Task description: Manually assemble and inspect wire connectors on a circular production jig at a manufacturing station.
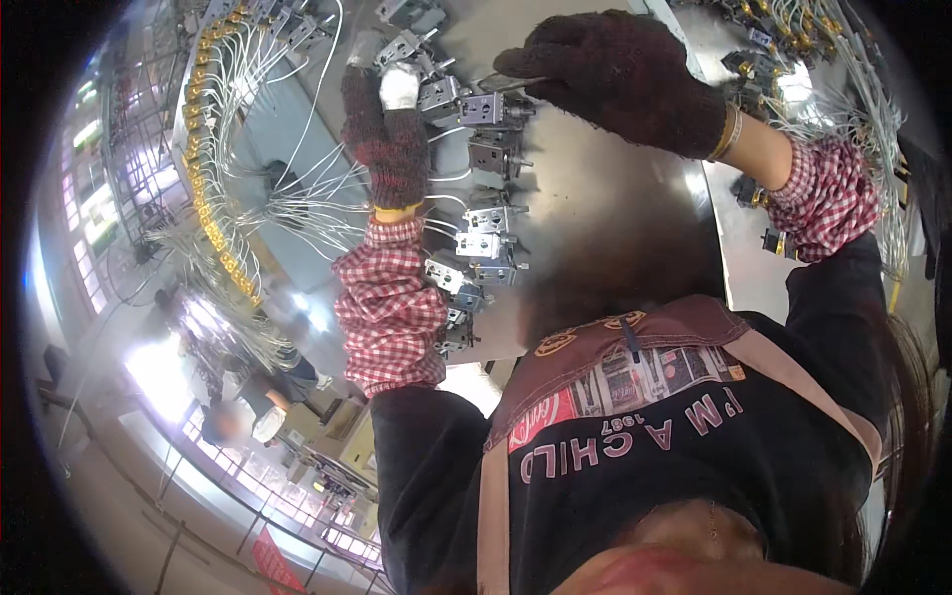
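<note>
My left hand point(387, 129), in a dark knit glove with one white fingertip, grips a small grey metal block part point(437, 95) at the top of a row of such parts. My right hand point(620, 79), also in a dark glove, is closed around a thin metal tool point(516, 83) whose tip points left at a neighbouring metal block part point(486, 108). The two hands are close together over the shiny steel table point(615, 198). More block parts with white wires point(481, 243) lie in a line beside my left forearm, which wears a red checked sleeve cover.
A long curved row of brass-coloured fittings with white wires point(213, 198) runs along the left. Further wired parts point(793, 45) pile at the top right edge of the table. Another person point(248, 416) is at the lower left near railings.
</note>
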